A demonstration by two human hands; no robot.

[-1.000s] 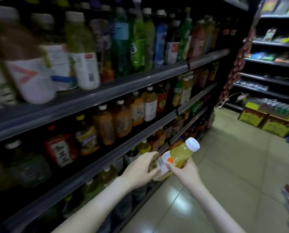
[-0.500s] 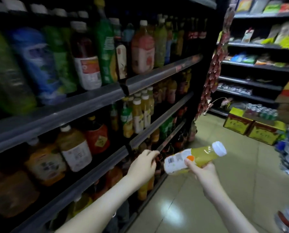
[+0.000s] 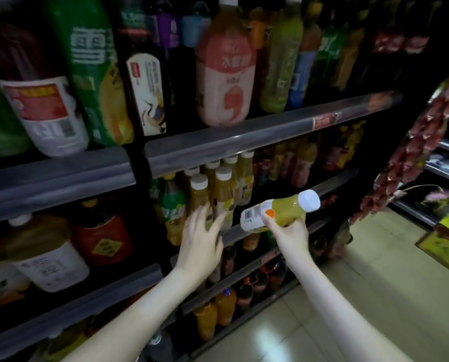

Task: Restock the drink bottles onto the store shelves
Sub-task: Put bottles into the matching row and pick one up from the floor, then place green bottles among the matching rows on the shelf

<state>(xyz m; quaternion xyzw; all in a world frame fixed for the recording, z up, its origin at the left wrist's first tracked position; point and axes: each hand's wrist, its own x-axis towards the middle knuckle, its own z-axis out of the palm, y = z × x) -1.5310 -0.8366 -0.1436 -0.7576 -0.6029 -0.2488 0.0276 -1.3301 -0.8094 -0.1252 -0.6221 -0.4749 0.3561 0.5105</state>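
Observation:
My right hand [image 3: 288,232] grips a yellow juice bottle [image 3: 278,211] with a white cap and white label, lying tilted with its cap up to the right. It hangs in front of the middle shelf rail [image 3: 333,184]. My left hand [image 3: 201,239] is spread open, fingers reaching toward a row of matching yellow juice bottles [image 3: 220,192] that stand upright on that shelf. Whether the fingertips touch them is unclear.
Large bottles, among them a pink one [image 3: 224,74], fill the upper shelf behind a grey rail [image 3: 244,142]. Big tea jugs [image 3: 43,257] stand at left. Orange bottles [image 3: 218,312] fill the bottom shelf. Hanging red sausages [image 3: 416,158] and tiled floor [image 3: 375,296] lie to the right.
The view moved closer along the shelves. My left hand let go of the bottle, opened and rose toward the yellow bottle row. My right hand lifted the bottle toward the middle shelf.

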